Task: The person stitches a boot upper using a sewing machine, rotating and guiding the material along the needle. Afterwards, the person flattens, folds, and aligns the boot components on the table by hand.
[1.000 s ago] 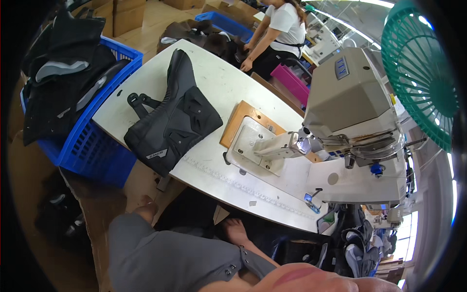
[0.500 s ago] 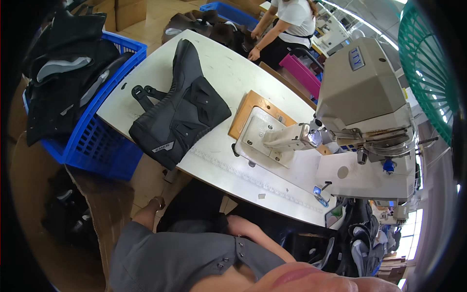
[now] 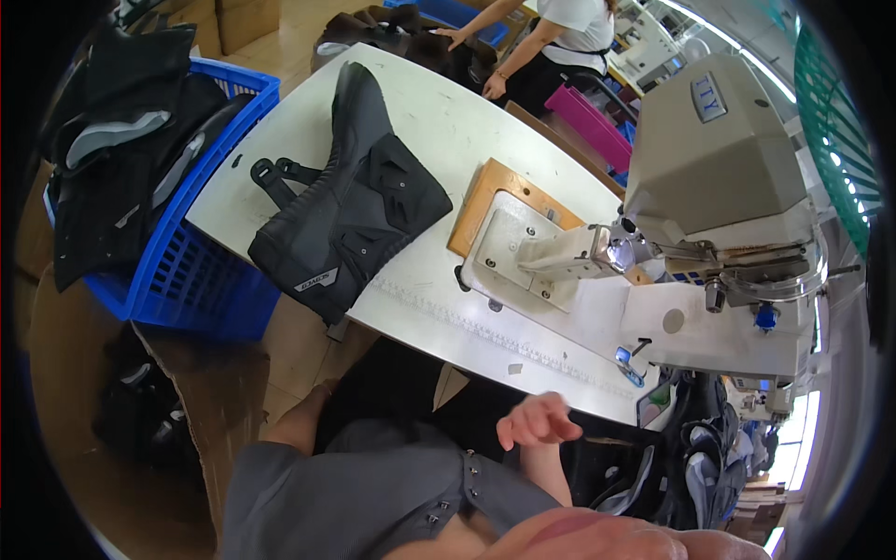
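My right hand [image 3: 539, 420] is lifted in front of my body, just below the near edge of the white sewing table [image 3: 420, 313]. Its fingers are loosely bent and apart, with nothing in them. Of my left arm [image 3: 303, 425] only a part shows, hanging at my side; the hand itself is out of sight. A black boot upper [image 3: 355, 210] lies on the left part of the table, its strap with buckle holes sticking out to the left. Neither hand touches it. The sewing machine [image 3: 719, 149] stands at the right, its narrow arm [image 3: 569, 254] pointing toward the boot upper.
A blue crate [image 3: 201, 280] heaped with black boot parts [image 3: 121, 140] stands left of the table. Below it is an open cardboard box [image 3: 210, 383]. More parts [image 3: 695, 457] lie at lower right. Across the table a co-worker [image 3: 569, 37] handles dark pieces [image 3: 411, 42]. A green mesh [image 3: 831, 121] hangs at upper right.
My right hand has risen from my lap toward the table edge. My left arm has shifted slightly. The co-worker's one hand has moved left over the dark pieces. The view has shifted a little.
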{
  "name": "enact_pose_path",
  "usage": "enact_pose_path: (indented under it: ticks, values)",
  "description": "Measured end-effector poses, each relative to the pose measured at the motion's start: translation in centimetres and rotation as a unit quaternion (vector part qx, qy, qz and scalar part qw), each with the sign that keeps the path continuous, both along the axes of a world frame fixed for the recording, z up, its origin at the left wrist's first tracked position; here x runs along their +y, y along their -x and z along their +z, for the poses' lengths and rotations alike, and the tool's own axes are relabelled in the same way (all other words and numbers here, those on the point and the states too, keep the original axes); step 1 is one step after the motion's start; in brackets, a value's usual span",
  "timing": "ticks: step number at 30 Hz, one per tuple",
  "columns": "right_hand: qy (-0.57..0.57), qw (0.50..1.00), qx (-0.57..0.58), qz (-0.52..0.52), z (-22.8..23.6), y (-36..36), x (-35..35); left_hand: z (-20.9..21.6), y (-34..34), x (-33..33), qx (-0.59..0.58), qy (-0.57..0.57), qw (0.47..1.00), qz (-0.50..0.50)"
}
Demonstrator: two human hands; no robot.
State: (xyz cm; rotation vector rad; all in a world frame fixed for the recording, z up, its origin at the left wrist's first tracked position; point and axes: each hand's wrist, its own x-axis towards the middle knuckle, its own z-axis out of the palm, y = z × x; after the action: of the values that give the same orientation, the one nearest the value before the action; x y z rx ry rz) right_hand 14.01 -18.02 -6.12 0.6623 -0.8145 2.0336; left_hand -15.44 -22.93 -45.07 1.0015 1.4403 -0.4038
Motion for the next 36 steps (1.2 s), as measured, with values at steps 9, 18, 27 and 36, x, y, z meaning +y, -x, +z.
enact_pose_path:
  ticks: [9, 18, 27, 36]
  values:
    - [0.089, 0.767, -0.627, 0.107, -0.5, -8.1, -1.3, -0.6, 0.9, 1.4, -0.023, -0.043, 0.996, -0.078]
    - [-0.295, 0.319, -0.895, 0.102, -11.5, -8.2, -7.5, 2.3, 1.5, -4.5, 0.028, -0.025, 0.991, -0.132]
    - [-0.427, 0.36, -0.823, -0.101, -7.2, -2.2, -6.5, -1.7, 1.9, -0.6, 0.035, -0.181, 0.965, -0.186]
    - [-0.544, 0.322, -0.68, -0.37, 10.3, 2.2, 3.3, 19.3, 5.6, 2.5, -0.033, -0.599, 0.707, 0.374]
